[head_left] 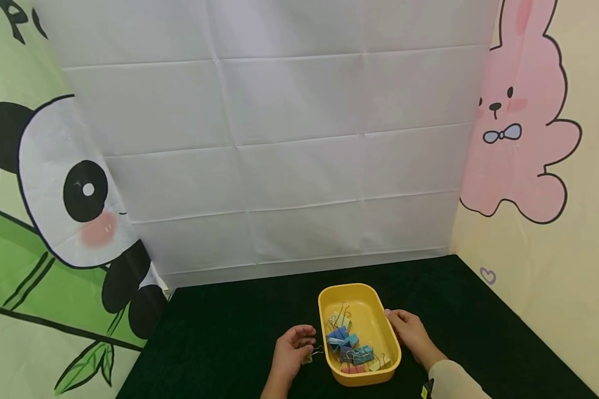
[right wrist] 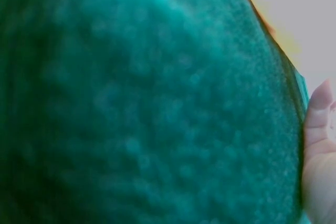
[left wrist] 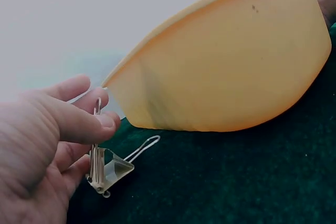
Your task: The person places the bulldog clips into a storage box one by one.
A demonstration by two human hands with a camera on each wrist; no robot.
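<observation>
A yellow plastic basin [head_left: 361, 293] stands on the dark green cloth, with several binder clips [head_left: 346, 338] in blue, teal, pale yellow and pink inside it. Just off its left side, my left hand [head_left: 292, 352] pinches a pale binder clip [left wrist: 110, 169] by one wire handle between thumb and fingers. The clip's other handle sticks out to the side, towards the basin. On the opposite side my right hand [head_left: 411, 332] holds the basin's rim; its lower fingers are hidden. Only part of that hand shows at the edge of the right wrist view.
Dark green cloth [head_left: 229, 332] covers the table. Behind it hangs a creased white sheet [head_left: 299, 166]. A panda print [head_left: 75, 188] is on the left wall and a pink rabbit print [head_left: 524, 138] on the right wall.
</observation>
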